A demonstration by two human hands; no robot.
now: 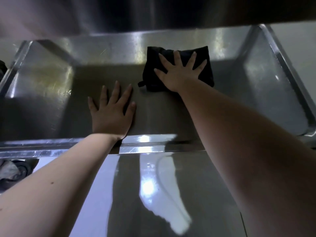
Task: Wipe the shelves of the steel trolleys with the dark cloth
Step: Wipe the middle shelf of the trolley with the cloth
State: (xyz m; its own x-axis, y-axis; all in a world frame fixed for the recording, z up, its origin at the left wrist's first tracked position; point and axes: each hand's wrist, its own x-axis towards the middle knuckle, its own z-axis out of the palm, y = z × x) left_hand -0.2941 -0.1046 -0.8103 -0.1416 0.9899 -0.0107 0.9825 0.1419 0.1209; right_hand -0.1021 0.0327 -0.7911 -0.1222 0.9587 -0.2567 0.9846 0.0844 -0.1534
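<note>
- Dark folded cloth (152, 55) is lying flat on the brushed steel trolley shelf (153, 115). It is sitting right of the shelf's middle and towards the back wall, and its small loop tag (140, 83) is sticking out at the near left corner.
- Right grip (179, 74), a bare hand, is pressing down on the cloth with the palm flat and all fingers straight and spread wide. Nothing is being pinched or curled round, and the fingertips are reaching almost to the cloth's far edge.
- Left grip (111, 113) is resting released on the bare shelf, palm down, fingers straight and slightly fanned. It is lying near the cloth's near left corner without touching it.
- Raised front rim (51, 147) is running across under both forearms.
- Raised right rim (287, 74) is standing well apart from the cloth, with bare steel lying between them.
- Left of the left grip, a broad stretch of bare shelf is lying open up to the sloping left wall (22, 53).
- Upper steel shelf (153, 11) is overhanging the far part of the lower one.
- Glossy surface (153, 185) below the front rim is reflecting bright light.
</note>
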